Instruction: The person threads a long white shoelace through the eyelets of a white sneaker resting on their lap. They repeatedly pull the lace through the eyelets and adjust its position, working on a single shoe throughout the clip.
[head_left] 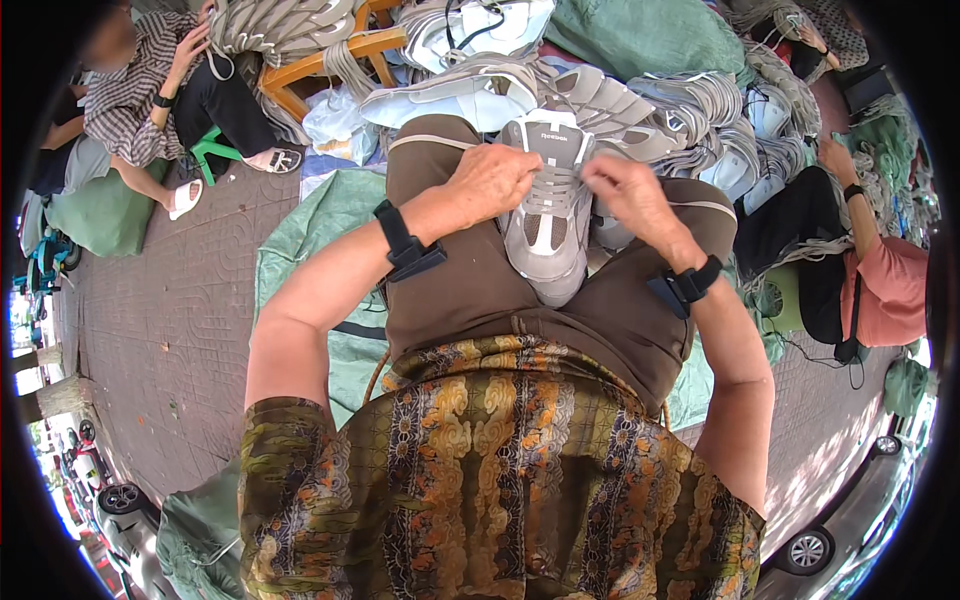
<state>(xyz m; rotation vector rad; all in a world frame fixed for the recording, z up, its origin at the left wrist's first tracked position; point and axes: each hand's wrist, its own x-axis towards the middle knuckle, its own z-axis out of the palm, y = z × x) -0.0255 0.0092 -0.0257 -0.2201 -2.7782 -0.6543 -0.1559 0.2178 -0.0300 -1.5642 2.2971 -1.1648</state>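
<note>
A grey sneaker (546, 240) rests between my thighs, toe toward me and tongue (553, 140) standing up at the far end. Pale laces (552, 192) cross its front in several rows. My left hand (492, 182) is closed in a pinch at the left edge of the lacing, near the upper eyelets. On the other side, my right hand (632, 200) pinches just off the right edge. The fingers seem to grip the shoelace, though its ends are too thin to follow. Part of another grey shoe (611, 233) shows beneath my right hand.
Heaped grey shoes (690, 105) lie beyond my knees, beside a wooden stool (335, 62) and a green sack (645, 38). People sit at the left (140, 100) and right (885, 280). Green sheeting (300, 265) covers paving under me. Parked cars (810, 550) stand behind.
</note>
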